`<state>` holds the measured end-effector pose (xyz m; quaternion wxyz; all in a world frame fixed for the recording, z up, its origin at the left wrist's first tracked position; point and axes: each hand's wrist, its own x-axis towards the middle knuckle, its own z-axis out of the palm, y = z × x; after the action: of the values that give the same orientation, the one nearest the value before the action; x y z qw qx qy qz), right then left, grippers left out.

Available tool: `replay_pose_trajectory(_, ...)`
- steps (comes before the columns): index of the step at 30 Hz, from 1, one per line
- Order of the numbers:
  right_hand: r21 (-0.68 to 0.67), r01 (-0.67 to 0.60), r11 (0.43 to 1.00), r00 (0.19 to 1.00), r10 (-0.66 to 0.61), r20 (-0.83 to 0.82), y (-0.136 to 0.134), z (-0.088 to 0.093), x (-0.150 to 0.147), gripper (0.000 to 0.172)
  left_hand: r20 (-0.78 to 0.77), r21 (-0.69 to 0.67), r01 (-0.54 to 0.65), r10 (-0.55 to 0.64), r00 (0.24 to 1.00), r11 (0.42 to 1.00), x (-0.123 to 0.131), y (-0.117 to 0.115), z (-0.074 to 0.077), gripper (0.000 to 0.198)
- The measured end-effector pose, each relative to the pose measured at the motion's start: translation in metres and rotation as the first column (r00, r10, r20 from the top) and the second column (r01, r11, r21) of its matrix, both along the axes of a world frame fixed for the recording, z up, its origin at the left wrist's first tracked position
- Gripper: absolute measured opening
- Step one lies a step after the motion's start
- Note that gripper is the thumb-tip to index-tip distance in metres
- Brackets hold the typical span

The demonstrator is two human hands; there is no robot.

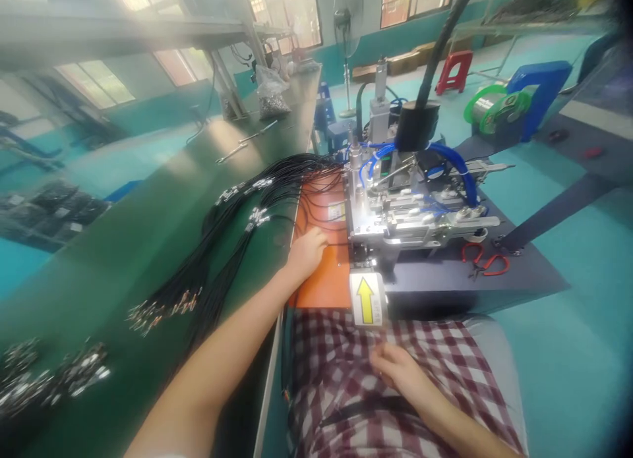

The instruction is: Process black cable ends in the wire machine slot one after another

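Note:
My left hand is over the orange plate, its fingers closed on a black cable that runs right into the side of the metal machine. Above the checkered cloth on my lap, my right hand is loosely curled, with nothing visible in it. A white guard with a yellow arrow sits at the machine's front, between my hands. To the left, bundles of black cables with shiny metal ends lie on the green table. Several cables cross the orange plate.
Red-handled pliers lie on the dark machine bench. A clear bag of small parts stands far back on the green table. More cable ends lie at lower left. A green wire spool is at right.

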<state>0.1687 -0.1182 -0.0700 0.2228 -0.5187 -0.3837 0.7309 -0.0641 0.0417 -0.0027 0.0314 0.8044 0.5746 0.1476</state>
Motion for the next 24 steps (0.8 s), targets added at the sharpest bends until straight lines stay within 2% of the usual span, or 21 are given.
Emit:
replay_pose_trajectory(6,0.099,-0.239,0.966,0.966,0.247,-0.077,-0.005,0.009,-0.070,0.016,0.065,-0.059,0.025,-0.021,0.998,0.998,-0.003,0.006,0.001,0.025)
replay_pose_trajectory(11,0.166,-0.302,0.939,0.948,0.313,-0.049,-0.018,0.016,-0.106,0.019,0.117,-0.059,0.045,-0.038,0.992,0.997,-0.005,0.006,0.002,0.027)
replay_pose_trajectory(16,0.134,-0.290,0.948,0.952,0.299,-0.057,-0.020,0.026,-0.105,0.012,0.139,-0.055,0.066,-0.058,0.989,0.996,-0.008,0.008,0.000,0.023)
replay_pose_trajectory(21,-0.020,-0.296,0.955,0.938,0.287,-0.194,-0.014,0.038,-0.083,0.012,0.132,-0.054,0.075,-0.067,0.989,0.996,-0.010,0.010,-0.002,0.021)
replay_pose_trajectory(24,-0.104,-0.258,0.961,0.938,0.223,-0.265,-0.008,0.049,-0.066,0.012,0.121,-0.058,0.081,-0.073,0.990,0.995,-0.009,0.010,0.001,0.020)
